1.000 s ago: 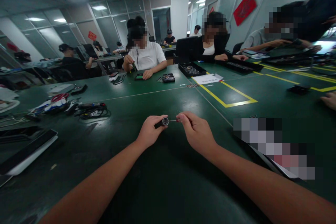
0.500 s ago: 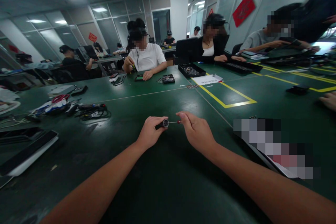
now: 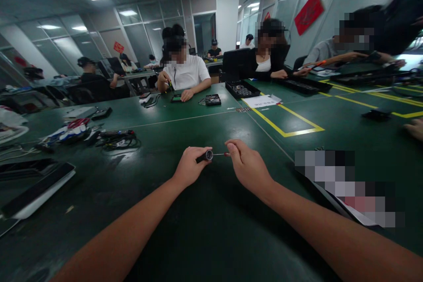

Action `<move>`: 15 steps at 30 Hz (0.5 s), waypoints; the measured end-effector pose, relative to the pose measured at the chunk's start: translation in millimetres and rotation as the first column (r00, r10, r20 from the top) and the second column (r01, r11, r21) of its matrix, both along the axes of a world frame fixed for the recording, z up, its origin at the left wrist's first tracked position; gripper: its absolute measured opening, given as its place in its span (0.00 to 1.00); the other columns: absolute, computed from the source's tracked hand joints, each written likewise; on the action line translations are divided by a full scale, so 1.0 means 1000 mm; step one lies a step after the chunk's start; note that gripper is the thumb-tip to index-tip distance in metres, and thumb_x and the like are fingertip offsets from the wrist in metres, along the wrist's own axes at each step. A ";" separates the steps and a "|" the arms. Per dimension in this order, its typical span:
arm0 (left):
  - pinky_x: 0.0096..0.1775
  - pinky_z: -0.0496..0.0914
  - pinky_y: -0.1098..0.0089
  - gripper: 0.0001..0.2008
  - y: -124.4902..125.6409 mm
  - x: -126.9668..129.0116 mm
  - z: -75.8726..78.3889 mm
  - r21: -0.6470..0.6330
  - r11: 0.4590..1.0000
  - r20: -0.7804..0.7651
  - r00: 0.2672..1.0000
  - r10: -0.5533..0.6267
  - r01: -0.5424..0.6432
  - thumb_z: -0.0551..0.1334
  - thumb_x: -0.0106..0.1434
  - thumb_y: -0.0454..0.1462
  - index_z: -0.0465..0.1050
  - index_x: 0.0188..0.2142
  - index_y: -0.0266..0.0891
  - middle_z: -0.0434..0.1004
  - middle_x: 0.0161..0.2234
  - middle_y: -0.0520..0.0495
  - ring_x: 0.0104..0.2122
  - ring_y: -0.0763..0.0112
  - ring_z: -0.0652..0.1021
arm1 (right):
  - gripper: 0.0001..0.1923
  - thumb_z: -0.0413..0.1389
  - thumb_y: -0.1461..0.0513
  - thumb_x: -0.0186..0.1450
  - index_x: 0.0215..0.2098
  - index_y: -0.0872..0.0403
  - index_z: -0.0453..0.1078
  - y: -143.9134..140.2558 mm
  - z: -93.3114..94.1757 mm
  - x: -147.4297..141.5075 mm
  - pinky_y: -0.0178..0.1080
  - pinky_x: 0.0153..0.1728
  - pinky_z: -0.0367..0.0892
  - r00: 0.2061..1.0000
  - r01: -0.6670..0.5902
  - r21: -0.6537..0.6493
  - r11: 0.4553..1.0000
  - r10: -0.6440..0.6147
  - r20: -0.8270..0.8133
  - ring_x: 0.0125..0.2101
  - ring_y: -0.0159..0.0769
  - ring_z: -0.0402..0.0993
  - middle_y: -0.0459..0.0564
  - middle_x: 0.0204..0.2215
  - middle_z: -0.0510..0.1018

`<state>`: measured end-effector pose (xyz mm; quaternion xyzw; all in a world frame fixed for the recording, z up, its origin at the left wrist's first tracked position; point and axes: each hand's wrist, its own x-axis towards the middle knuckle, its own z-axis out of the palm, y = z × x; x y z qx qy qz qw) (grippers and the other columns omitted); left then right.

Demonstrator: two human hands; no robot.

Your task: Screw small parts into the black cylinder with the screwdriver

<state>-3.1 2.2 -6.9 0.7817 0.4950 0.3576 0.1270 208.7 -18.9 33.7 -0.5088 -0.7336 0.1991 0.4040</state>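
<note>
Well inside the table's (image 3: 178,132) far edge, the left hand (image 3: 189,165) clasps a tube (image 3: 201,157); the right hand (image 3: 249,165) pinches a screwdriver (image 3: 226,154) (partly red).

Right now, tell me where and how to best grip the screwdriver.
Probably by its red handle, from the right, as the right hand does: the screwdriver's thin shaft points left, nearly level, toward the black tube in the left hand. Most of the handle is hidden.

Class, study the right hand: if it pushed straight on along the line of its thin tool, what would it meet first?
Most likely the black tube in the left hand: the thin tool in the right hand points at its side, though whether they touch is unclear.
</note>
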 end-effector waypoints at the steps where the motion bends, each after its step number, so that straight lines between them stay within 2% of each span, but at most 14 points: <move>1: 0.55 0.68 0.53 0.20 0.000 0.000 0.000 -0.004 1.000 0.001 1.000 -0.001 0.001 0.70 0.62 0.31 0.77 0.53 0.46 0.81 0.49 0.46 0.50 0.57 0.78 | 0.15 0.44 0.56 0.75 0.49 0.52 0.70 0.000 -0.001 -0.001 0.41 0.34 0.65 1.000 -0.001 0.001 1.000 0.001 -0.010 0.34 0.43 0.80 0.51 0.34 0.82; 7: 0.56 0.67 0.53 0.20 0.000 0.000 0.001 -0.028 1.000 0.036 0.999 0.012 -0.011 0.69 0.62 0.30 0.77 0.53 0.45 0.80 0.50 0.46 0.51 0.57 0.77 | 0.10 0.49 0.60 0.71 0.48 0.53 0.67 0.001 -0.007 -0.002 0.41 0.37 0.68 0.997 -0.032 0.080 0.996 0.037 -0.067 0.35 0.41 0.78 0.51 0.35 0.80; 13: 0.56 0.68 0.52 0.21 0.000 -0.001 0.000 -0.026 1.000 0.021 1.000 0.004 -0.004 0.69 0.61 0.31 0.77 0.53 0.47 0.81 0.49 0.46 0.51 0.57 0.77 | 0.19 0.42 0.54 0.76 0.42 0.51 0.72 0.000 -0.001 0.000 0.41 0.32 0.64 0.993 -0.034 0.055 0.998 0.027 0.113 0.31 0.42 0.78 0.50 0.31 0.81; 15: 0.56 0.68 0.52 0.21 0.000 -0.001 0.000 -0.028 1.000 0.019 1.000 0.004 -0.003 0.69 0.61 0.31 0.77 0.53 0.47 0.81 0.49 0.46 0.51 0.57 0.77 | 0.17 0.43 0.56 0.75 0.47 0.51 0.72 -0.002 -0.002 -0.001 0.41 0.32 0.64 0.993 -0.037 0.069 0.997 0.029 0.115 0.31 0.42 0.79 0.50 0.32 0.81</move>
